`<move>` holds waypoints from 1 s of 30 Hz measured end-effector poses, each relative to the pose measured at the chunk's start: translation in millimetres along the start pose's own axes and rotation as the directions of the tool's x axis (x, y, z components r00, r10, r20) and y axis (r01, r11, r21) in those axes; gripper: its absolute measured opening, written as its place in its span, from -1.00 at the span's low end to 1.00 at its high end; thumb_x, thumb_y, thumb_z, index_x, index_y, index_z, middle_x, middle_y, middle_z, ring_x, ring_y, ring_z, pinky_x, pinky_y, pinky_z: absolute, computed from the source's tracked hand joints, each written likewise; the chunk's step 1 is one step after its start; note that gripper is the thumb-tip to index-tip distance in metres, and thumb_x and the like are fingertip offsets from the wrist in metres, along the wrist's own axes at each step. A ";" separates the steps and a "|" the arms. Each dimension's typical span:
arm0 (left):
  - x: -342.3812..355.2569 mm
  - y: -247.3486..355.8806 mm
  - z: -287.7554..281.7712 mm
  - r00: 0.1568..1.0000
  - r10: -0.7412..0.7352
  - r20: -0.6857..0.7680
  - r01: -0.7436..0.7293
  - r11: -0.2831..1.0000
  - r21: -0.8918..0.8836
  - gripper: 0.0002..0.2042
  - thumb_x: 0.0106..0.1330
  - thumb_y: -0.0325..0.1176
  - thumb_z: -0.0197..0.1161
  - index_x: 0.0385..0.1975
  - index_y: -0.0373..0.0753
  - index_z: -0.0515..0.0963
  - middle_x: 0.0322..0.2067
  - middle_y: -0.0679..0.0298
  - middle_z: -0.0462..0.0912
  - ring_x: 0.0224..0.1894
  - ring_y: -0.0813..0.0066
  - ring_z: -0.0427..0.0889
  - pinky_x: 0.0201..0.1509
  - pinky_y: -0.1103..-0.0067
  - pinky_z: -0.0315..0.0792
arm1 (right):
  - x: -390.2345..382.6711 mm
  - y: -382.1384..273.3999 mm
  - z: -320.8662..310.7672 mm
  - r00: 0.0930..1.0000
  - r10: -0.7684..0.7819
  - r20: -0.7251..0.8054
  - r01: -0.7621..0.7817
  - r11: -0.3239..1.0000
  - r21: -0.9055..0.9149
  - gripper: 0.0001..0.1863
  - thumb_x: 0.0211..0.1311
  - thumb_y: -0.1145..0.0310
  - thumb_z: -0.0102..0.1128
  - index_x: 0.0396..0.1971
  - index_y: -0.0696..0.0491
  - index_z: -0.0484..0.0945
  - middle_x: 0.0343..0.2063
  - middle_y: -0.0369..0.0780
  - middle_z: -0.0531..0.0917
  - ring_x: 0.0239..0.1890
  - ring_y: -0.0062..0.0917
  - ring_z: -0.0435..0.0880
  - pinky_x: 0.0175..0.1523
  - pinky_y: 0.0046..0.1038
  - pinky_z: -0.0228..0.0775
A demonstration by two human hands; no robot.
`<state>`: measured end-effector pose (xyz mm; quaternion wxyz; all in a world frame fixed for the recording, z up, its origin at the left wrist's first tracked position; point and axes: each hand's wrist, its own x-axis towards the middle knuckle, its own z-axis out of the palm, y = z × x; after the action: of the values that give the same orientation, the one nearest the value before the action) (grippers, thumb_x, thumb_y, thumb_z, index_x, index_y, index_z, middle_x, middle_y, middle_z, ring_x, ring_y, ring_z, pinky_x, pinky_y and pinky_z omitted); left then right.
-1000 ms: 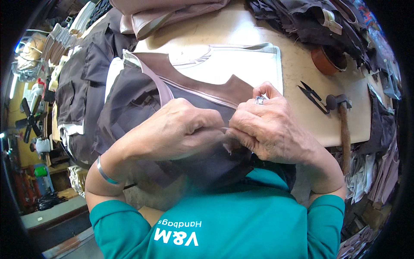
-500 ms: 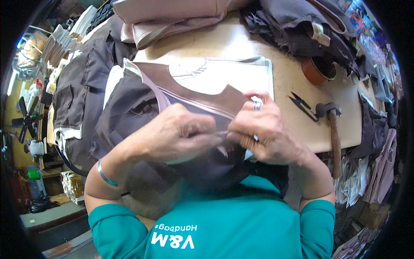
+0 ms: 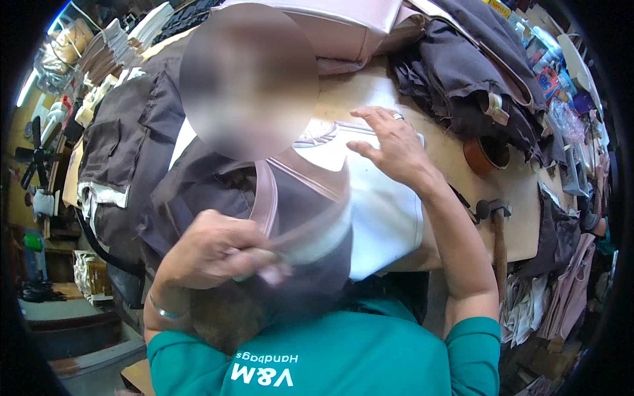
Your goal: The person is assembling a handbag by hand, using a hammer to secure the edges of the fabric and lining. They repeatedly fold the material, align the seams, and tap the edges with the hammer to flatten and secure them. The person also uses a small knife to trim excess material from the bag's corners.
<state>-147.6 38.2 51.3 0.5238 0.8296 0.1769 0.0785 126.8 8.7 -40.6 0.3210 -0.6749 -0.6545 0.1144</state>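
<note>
My left hand, smeared by motion, is closed at the near edge of an unfinished bag piece of dark brown fabric with pinkish-brown leather trim. Its exact grip is blurred. Raised over the far right part of the work, my right hand has its fingers apart and holds nothing. Below it lies a white panel with a stitched edge, partly under the bag piece. The trim's lower stretch is also smeared.
A hammer and dark thread snips lie on the table's right side, near a brown tape roll. Dark fabric pieces are heaped at the far right, others at left. A pink leather bag stands at the back.
My hands have parted: the right let go of the bag piece, opened and rose away, while the left moved down and left. The bag piece shifted leftward, uncovering more of the white panel.
</note>
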 end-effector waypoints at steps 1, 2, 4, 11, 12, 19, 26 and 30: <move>-11.2 -2.3 -5.4 0.989 -0.024 -0.144 0.019 0.999 -0.041 -0.90 0.14 -0.46 0.11 -0.54 -0.34 0.50 -0.61 0.22 0.61 -0.60 0.53 0.59 -0.54 0.63 0.41 | 7.7 13.4 16.3 1.000 0.025 0.001 -0.024 0.993 -0.118 -0.50 0.03 0.00 0.15 -0.11 0.05 0.49 -0.17 -0.14 0.56 -0.02 -0.35 0.47 0.09 -0.26 0.18; -25.0 -8.1 -12.4 0.958 -0.051 -0.282 0.026 0.996 -0.091 -0.90 0.12 -0.46 0.12 -0.53 -0.36 0.51 -0.62 0.22 0.60 -0.60 0.56 0.58 -0.53 0.66 0.41 | 13.7 17.8 23.7 0.999 0.053 0.000 -0.051 0.970 -0.239 -0.44 -0.01 -0.05 0.18 -0.08 0.03 0.47 -0.14 -0.16 0.55 0.00 -0.37 0.45 0.12 -0.22 0.13; -63.9 -30.4 -30.2 0.788 0.040 -0.614 -0.052 0.999 -0.002 -0.90 0.08 -0.46 0.11 -0.54 -0.35 0.51 -0.59 0.19 0.56 -0.59 0.58 0.55 -0.55 0.68 0.39 | 23.4 -4.1 15.7 0.979 0.114 0.167 -0.035 0.907 -0.419 -0.36 -0.10 -0.13 0.21 -0.02 -0.06 0.42 -0.11 -0.20 0.54 0.00 -0.40 0.44 0.08 -0.18 0.08; -160.4 -63.7 -98.2 0.428 0.212 -0.879 0.211 0.922 0.325 -0.86 0.06 -0.35 0.16 -0.65 -0.26 0.47 -0.61 0.23 0.58 -0.66 0.62 0.48 -0.59 0.69 0.30 | 46.8 -27.1 0.5 0.904 0.181 0.388 0.013 0.895 -0.447 -0.69 -0.09 0.37 0.03 -0.23 -0.02 0.47 -0.34 -0.05 0.59 -0.22 -0.25 0.57 -0.15 -0.26 0.29; -172.7 -59.7 -97.1 0.435 0.224 -0.872 0.237 0.906 0.350 -0.85 0.05 -0.34 0.16 -0.67 -0.25 0.46 -0.61 0.23 0.59 -0.67 0.63 0.47 -0.59 0.69 0.29 | 57.9 -42.9 -8.3 0.923 0.090 0.375 0.087 0.899 -0.429 -0.69 -0.09 0.37 0.03 -0.24 -0.01 0.47 -0.36 -0.05 0.59 -0.23 -0.25 0.57 -0.17 -0.26 0.32; -179.3 -23.4 -101.8 0.707 0.468 -0.530 -0.110 0.814 0.571 -0.76 0.04 -0.23 0.21 -0.78 -0.15 0.42 -0.63 0.26 0.62 -0.74 0.67 0.41 -0.64 0.71 0.20 | 151.2 -108.8 -84.9 0.882 -0.360 0.304 0.397 0.916 -0.066 -0.66 -0.18 0.35 0.20 -0.30 0.10 0.55 -0.41 -0.12 0.61 -0.32 -0.38 0.57 -0.20 -0.37 0.39; -113.7 -4.0 -101.8 0.745 0.654 -0.130 -0.460 0.646 0.609 -0.66 0.03 -0.12 0.21 -0.88 -0.10 0.39 -0.66 0.24 0.62 -0.79 0.65 0.38 -0.66 0.69 0.15 | 178.9 -152.7 -167.0 0.955 -0.292 0.049 0.295 0.935 -0.197 -0.72 -0.02 0.40 0.10 -0.23 0.08 0.53 -0.36 -0.13 0.60 -0.32 -0.43 0.59 -0.21 -0.44 0.45; -90.0 -10.6 -74.5 0.593 0.381 -0.709 -0.045 0.895 0.443 -0.72 0.03 -0.20 0.15 -0.68 -0.31 0.54 -0.78 0.31 0.49 -0.79 0.59 0.37 -0.62 0.62 0.21 | 184.6 -152.6 -163.6 0.955 -0.280 -0.093 0.231 0.906 -0.355 -0.71 0.08 0.43 0.04 -0.15 0.08 0.49 -0.29 -0.13 0.59 -0.30 -0.44 0.59 -0.20 -0.48 0.49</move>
<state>-256.6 71.2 79.4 0.2094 0.8116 0.2954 0.4585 118.8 129.4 223.1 0.2576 -0.6347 -0.7227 -0.0918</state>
